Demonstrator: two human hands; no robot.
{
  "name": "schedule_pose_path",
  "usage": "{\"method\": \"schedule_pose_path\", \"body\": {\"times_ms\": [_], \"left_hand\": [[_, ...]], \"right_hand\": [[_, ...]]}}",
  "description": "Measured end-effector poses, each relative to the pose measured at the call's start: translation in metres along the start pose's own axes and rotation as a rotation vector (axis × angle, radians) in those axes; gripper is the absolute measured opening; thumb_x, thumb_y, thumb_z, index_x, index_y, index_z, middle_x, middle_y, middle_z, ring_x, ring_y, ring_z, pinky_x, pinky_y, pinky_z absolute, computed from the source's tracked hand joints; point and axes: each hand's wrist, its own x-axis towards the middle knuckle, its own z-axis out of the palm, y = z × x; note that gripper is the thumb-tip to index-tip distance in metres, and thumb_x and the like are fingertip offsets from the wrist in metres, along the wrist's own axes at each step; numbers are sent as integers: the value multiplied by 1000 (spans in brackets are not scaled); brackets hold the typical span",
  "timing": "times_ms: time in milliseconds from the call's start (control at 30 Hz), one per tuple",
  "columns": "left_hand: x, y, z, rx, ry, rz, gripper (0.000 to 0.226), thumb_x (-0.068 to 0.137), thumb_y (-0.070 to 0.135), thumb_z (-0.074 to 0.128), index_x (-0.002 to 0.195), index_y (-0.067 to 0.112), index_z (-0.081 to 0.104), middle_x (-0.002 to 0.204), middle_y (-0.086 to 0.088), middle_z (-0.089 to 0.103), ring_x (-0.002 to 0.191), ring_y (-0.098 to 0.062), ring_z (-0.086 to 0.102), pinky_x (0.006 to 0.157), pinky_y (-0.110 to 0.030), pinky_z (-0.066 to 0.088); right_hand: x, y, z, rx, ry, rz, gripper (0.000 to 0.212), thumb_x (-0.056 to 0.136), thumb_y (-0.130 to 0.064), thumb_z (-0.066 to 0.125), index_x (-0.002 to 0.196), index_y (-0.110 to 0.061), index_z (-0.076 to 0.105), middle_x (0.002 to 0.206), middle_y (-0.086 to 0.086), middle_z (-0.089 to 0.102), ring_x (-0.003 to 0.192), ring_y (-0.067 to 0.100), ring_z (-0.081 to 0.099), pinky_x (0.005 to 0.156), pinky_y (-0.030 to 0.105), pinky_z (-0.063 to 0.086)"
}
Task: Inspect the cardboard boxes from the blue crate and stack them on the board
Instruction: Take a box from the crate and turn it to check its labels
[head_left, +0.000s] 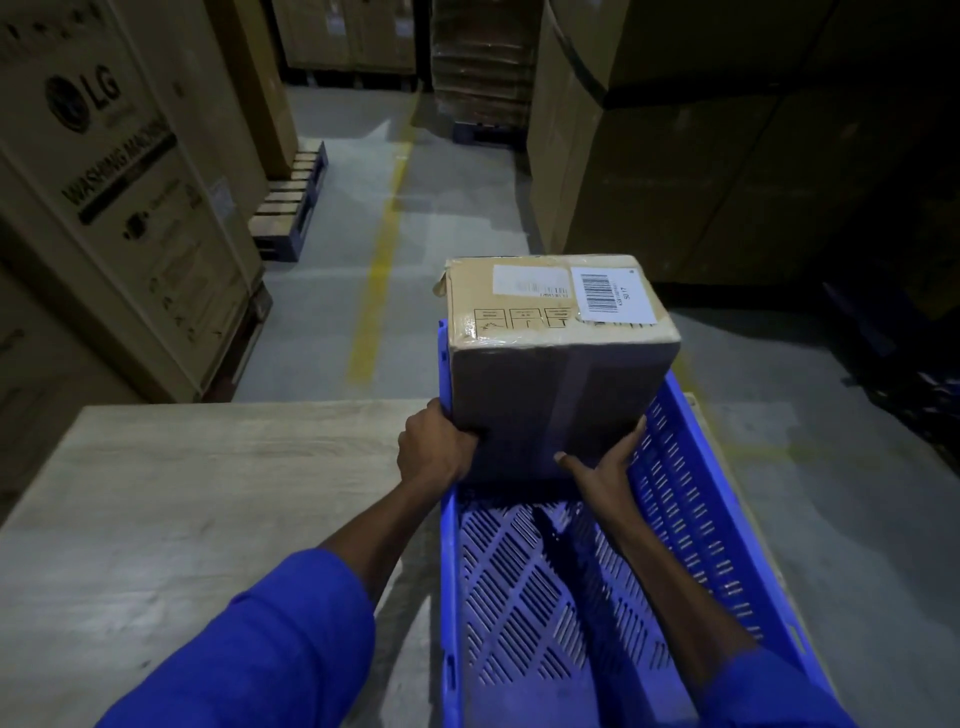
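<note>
A dim warehouse aisle with a grey concrete floor (457, 197) and a faded yellow line (376, 270) running away from the blue crate (691, 525), which serves here as the landmark. Tall stacked cartons wall the aisle on both sides; the one far to the left of the crate is a washing machine carton (119, 208) with printed lettering, and beyond it a blue pallet (291, 208) sits on the floor.

The crate has slotted walls and floor, and the part of its interior in view near the person holds nothing. Just to its left, touching or nearly touching its wall, lies the pale wooden board (182, 509).

A cardboard box (556, 364) is held over the far end of the crate, tilted so that its top face with a barcode label (610, 293) shows. Whether its underside touches the crate cannot be told. The left hand (434, 449) grips the box's near lower left corner, fingers curled underneath. The right hand (605, 465) clasps the near lower right edge, thumb on the front face, fingers along the side. The hands are apart, with the box between and above them. Both forearms come out of blue sleeves (270, 649).
</note>
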Motion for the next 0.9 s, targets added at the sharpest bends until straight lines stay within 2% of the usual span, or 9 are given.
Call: {"method": "schedule_pose_path", "body": {"times_ms": [133, 233, 500, 600, 700, 767, 833, 867, 900], "left_hand": [[1, -2, 2, -23, -7, 2, 37, 81, 33, 76, 114, 19, 64, 97, 1, 67, 81, -24, 63, 68, -34, 49], [1, -2, 2, -29, -15, 1, 36, 82, 31, 75, 114, 19, 63, 101, -2, 70, 82, -24, 64, 69, -35, 52], [-1, 2, -1, 37, -82, -1, 48, 86, 29, 73, 124, 14, 48, 115, -10, 63, 98, -33, 63, 74, -41, 50], [-1, 1, -3, 25, -117, -4, 51, 86, 27, 71, 127, 14, 43, 118, -11, 62, 101, -36, 63, 77, -44, 51], [-1, -3, -5, -34, -160, 18, 70, 87, 25, 71, 143, 14, 30, 125, -13, 62, 103, -35, 64, 78, -42, 51], [-5, -6, -6, -112, -176, 11, 84, 90, 26, 72, 154, 12, 19, 135, -15, 59, 112, -36, 63, 80, -39, 48], [-12, -10, -6, -180, -173, -3, 86, 93, 28, 71, 156, 9, 17, 145, -17, 53, 122, -37, 59, 87, -39, 47], [-17, -12, -6, -190, -168, 3, 85, 94, 30, 71, 156, 8, 18, 148, -17, 50, 126, -37, 57, 92, -40, 47], [-20, -15, -6, -184, -162, 17, 83, 94, 33, 70, 156, 8, 19, 150, -17, 48, 129, -37, 55, 97, -42, 47]], "right_hand": [[-1, 3, -4, -47, -51, 9, 129, 92, -14, 78, 156, -20, -33, 171, 5, -22, 159, 21, 1, 123, 36, 14], [0, 3, -6, -66, -62, 3, 131, 91, -14, 79, 155, -20, -35, 171, 6, -23, 159, 22, 1, 126, 41, 15], [2, 3, -14, -134, -144, -9, 130, 93, -15, 76, 149, -20, -41, 167, 7, -32, 160, 22, -8, 127, 40, 10], [2, 2, -19, -155, -172, 17, 128, 95, -15, 75, 150, -20, -41, 168, 6, -29, 159, 21, -3, 125, 39, 14], [-4, -1, -25, -156, -166, 30, 124, 97, -18, 72, 151, -18, -40, 171, 7, -21, 160, 24, 4, 125, 39, 18], [-7, -2, -24, -142, -160, 79, 121, 99, -22, 70, 152, -15, -38, 173, 10, 0, 157, 30, 19, 123, 40, 25], [-13, -2, -21, -154, -150, 147, 118, 100, -28, 69, 156, -14, -34, 171, 14, 18, 152, 35, 33, 121, 45, 33], [-15, 2, -19, -173, -134, 157, 115, 99, -31, 70, 160, -14, -26, 169, 15, 24, 149, 36, 37, 120, 49, 36], [-16, 4, -17, -207, -135, 154, 106, 98, -31, 71, 164, -12, -10, 165, 15, 34, 144, 36, 45, 116, 51, 40]]}}
